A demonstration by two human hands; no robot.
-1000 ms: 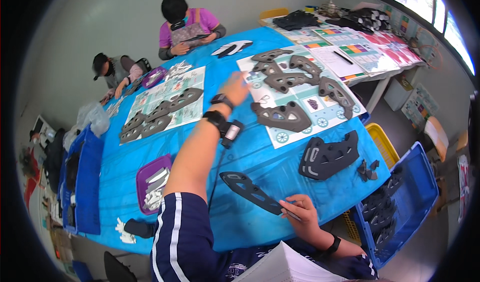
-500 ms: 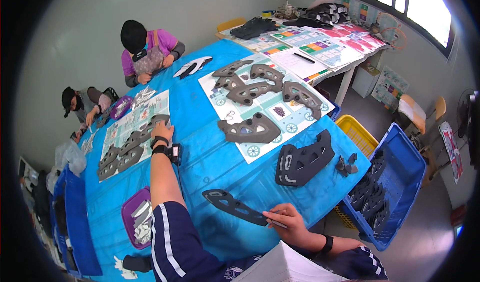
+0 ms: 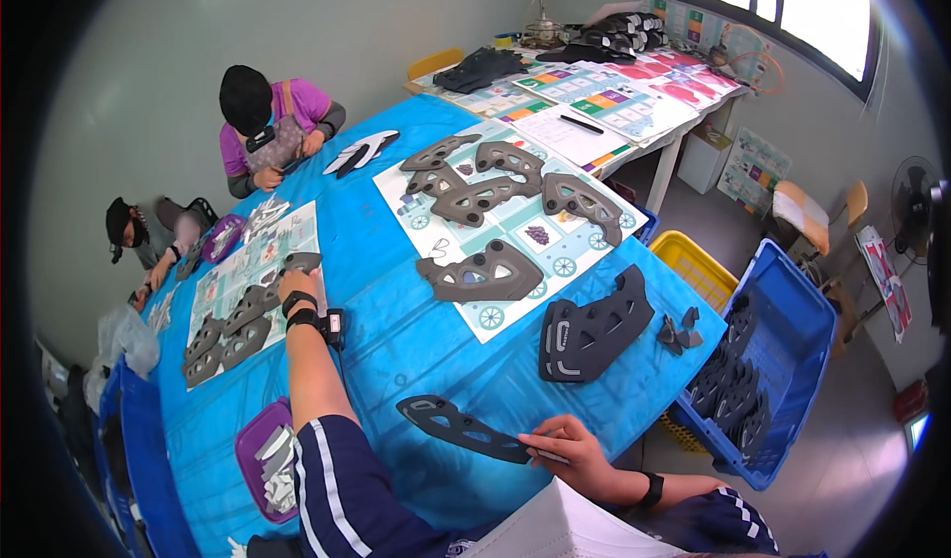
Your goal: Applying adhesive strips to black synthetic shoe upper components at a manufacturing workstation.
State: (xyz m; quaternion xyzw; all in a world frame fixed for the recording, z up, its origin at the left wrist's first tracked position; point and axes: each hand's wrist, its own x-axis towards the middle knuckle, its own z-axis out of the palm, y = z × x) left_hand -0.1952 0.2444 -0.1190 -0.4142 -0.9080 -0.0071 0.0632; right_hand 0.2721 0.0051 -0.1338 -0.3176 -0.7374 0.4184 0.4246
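The right hand (image 3: 573, 449) is pinching the right end of a dark curved panel (image 3: 462, 424) between thumb and fingers. The panel is extending leftward from that grip, over the near part of the blue-covered desk (image 3: 386, 335); its held end is being partly hidden by the fingers. A white pointed item (image 3: 570, 523) is jutting up at the lower edge and is being cut off there.

To the left, a purple basket (image 3: 245, 454) is holding white and grey strips, partly behind the left sleeve (image 3: 337, 479). To the right, a larger dark piece (image 3: 594, 330) is lying well apart from both hands, with small dark scraps (image 3: 680, 335) beside it. A blue crate (image 3: 797, 360) beyond the desk edge is containing dark pieces, overlapping and hard to count.

Farther out, the left hand (image 3: 297, 285) is reaching to the left printed sheet (image 3: 282, 338), at a grey piece (image 3: 303, 261) showing just beyond it. The back of the hand is hiding the fingertips, so whether it is gripping cannot be told. Grey pieces (image 3: 243, 312) are lying left of it.

At the far side, a co-worker in a purple top (image 3: 315, 102) is handling something thin and dark, too small to identify.
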